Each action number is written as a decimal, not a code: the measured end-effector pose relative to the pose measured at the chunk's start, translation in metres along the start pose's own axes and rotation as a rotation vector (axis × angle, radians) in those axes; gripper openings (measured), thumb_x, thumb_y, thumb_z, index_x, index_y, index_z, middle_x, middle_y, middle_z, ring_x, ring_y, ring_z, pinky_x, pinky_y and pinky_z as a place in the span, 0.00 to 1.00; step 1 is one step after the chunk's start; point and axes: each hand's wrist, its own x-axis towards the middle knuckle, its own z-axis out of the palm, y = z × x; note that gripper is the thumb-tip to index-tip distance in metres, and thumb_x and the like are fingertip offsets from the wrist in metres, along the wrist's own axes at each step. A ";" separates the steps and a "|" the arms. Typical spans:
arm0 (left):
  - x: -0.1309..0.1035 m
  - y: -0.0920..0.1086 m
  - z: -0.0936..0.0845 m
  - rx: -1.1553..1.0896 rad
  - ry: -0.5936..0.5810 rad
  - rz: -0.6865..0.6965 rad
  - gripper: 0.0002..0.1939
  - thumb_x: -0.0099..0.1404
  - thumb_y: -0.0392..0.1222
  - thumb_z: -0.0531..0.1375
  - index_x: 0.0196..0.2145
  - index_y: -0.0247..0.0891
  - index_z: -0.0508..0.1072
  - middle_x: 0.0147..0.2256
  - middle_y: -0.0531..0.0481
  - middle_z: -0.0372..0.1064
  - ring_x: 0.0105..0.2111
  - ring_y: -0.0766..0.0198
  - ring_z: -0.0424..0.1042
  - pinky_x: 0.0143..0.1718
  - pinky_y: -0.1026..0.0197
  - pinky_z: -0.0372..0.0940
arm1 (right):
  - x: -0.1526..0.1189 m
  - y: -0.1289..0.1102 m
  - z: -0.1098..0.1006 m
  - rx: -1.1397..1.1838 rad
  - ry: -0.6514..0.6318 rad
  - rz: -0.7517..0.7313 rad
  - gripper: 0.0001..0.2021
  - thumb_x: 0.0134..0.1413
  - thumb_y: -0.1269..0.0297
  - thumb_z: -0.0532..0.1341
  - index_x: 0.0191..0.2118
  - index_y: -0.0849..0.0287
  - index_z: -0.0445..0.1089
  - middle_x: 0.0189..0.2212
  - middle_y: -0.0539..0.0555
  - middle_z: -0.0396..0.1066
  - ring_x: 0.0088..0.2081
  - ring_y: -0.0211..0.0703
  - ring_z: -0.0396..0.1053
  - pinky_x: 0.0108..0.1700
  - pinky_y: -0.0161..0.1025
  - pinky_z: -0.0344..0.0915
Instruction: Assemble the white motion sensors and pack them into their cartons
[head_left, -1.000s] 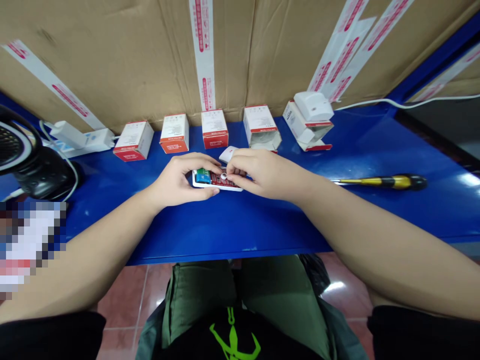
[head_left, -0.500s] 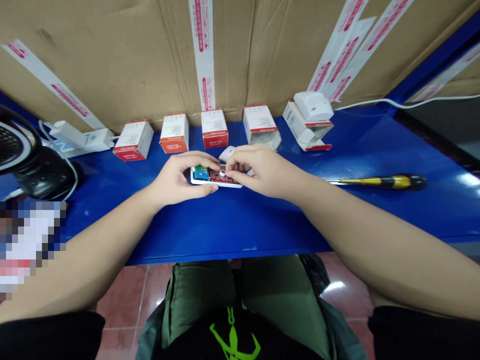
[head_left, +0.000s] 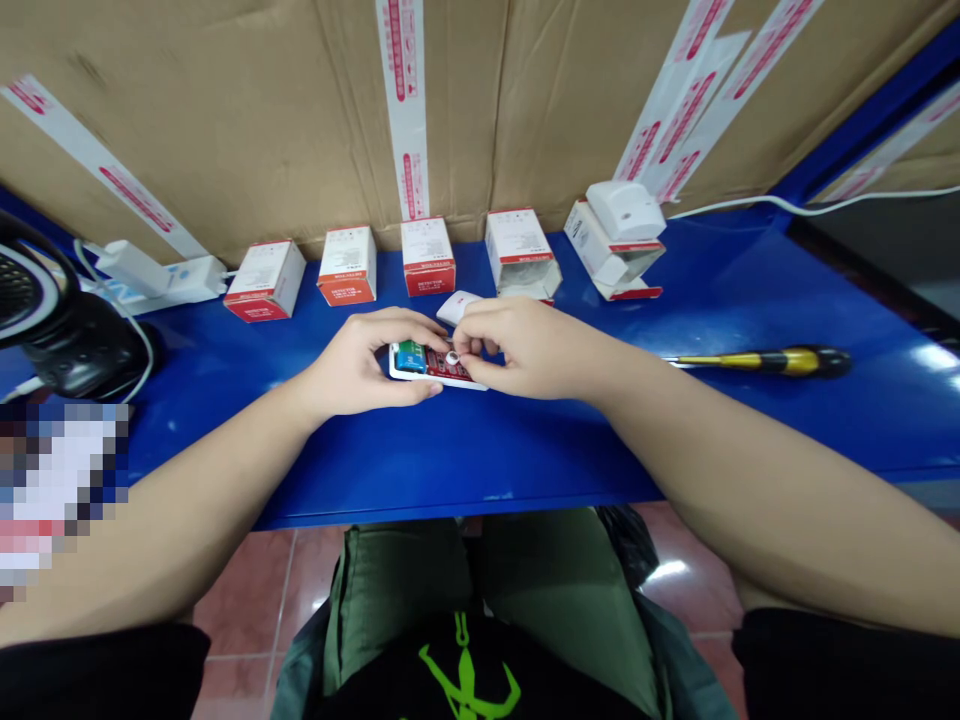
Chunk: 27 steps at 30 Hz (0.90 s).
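A small white device tray (head_left: 437, 380) lies on the blue table, with a green and blue battery (head_left: 411, 356) in its left end and a red circuit board (head_left: 437, 364) beside it. My left hand (head_left: 375, 358) grips the tray by its long edges, fingers on the far side and thumb on the near side. Over the tray's right end, my right hand (head_left: 510, 345) has its fingers pinched at the board, by a small round white part (head_left: 452, 358). Whether the pinch holds anything is hidden. Just behind the fingers lies a white cover (head_left: 456, 306).
Several red and white boxes (head_left: 428, 255) stand in a row at the back. Another white device (head_left: 626, 211) rests on the rightmost box. A screwdriver (head_left: 780, 361) lies right. A power strip (head_left: 187, 280) and a black appliance (head_left: 82, 340) are at the left.
The tray has shifted slightly right and nearer to me, with both hands moving along with it. My right fingers still stay pinched over the board.
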 end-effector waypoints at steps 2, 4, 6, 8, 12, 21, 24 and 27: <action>0.000 0.001 0.000 -0.009 -0.020 0.003 0.17 0.64 0.48 0.78 0.49 0.45 0.87 0.51 0.42 0.86 0.49 0.53 0.86 0.58 0.50 0.81 | 0.000 0.001 -0.003 0.001 -0.042 -0.038 0.06 0.63 0.69 0.60 0.33 0.57 0.73 0.33 0.54 0.76 0.35 0.42 0.68 0.40 0.40 0.62; 0.001 0.001 -0.001 -0.019 -0.034 0.016 0.17 0.64 0.47 0.78 0.49 0.45 0.87 0.51 0.42 0.86 0.50 0.53 0.86 0.58 0.51 0.80 | 0.000 0.003 -0.005 0.013 -0.069 -0.060 0.08 0.64 0.69 0.60 0.34 0.58 0.73 0.33 0.54 0.76 0.36 0.41 0.69 0.41 0.40 0.63; 0.001 0.001 -0.001 -0.020 -0.042 0.021 0.16 0.64 0.46 0.78 0.49 0.45 0.87 0.51 0.43 0.86 0.50 0.53 0.86 0.58 0.50 0.80 | 0.000 0.005 -0.006 0.044 -0.084 -0.050 0.08 0.65 0.68 0.60 0.34 0.58 0.74 0.33 0.53 0.75 0.35 0.40 0.69 0.40 0.40 0.63; 0.001 0.000 -0.001 -0.014 -0.042 0.016 0.16 0.64 0.46 0.77 0.49 0.45 0.87 0.52 0.43 0.86 0.49 0.53 0.86 0.58 0.50 0.80 | 0.000 0.006 -0.005 0.099 -0.088 0.004 0.05 0.65 0.67 0.62 0.36 0.59 0.75 0.34 0.53 0.75 0.34 0.39 0.69 0.38 0.39 0.63; 0.001 -0.003 -0.001 0.001 -0.016 0.002 0.15 0.65 0.49 0.77 0.48 0.45 0.87 0.51 0.42 0.86 0.49 0.53 0.86 0.57 0.49 0.81 | 0.001 0.007 -0.002 0.137 -0.059 0.086 0.04 0.63 0.70 0.62 0.38 0.59 0.76 0.36 0.53 0.76 0.34 0.39 0.70 0.37 0.38 0.64; 0.001 -0.002 -0.001 -0.036 0.023 -0.040 0.15 0.64 0.48 0.77 0.47 0.44 0.87 0.51 0.42 0.86 0.48 0.53 0.87 0.57 0.50 0.81 | -0.001 0.006 -0.001 -0.176 -0.025 -0.116 0.15 0.79 0.64 0.55 0.43 0.59 0.78 0.41 0.59 0.77 0.42 0.48 0.72 0.46 0.45 0.70; 0.001 -0.001 -0.001 -0.076 0.038 -0.075 0.15 0.64 0.48 0.77 0.46 0.44 0.87 0.50 0.43 0.87 0.48 0.54 0.87 0.56 0.51 0.82 | -0.001 0.005 0.000 -0.343 0.003 -0.175 0.19 0.82 0.63 0.51 0.44 0.61 0.78 0.41 0.60 0.77 0.43 0.49 0.72 0.47 0.46 0.71; 0.002 0.000 -0.002 -0.104 0.053 -0.094 0.15 0.64 0.49 0.77 0.46 0.43 0.87 0.51 0.43 0.86 0.48 0.54 0.87 0.55 0.51 0.82 | -0.001 0.004 0.001 -0.430 0.015 -0.205 0.22 0.83 0.63 0.48 0.45 0.62 0.79 0.42 0.62 0.77 0.44 0.50 0.73 0.48 0.47 0.71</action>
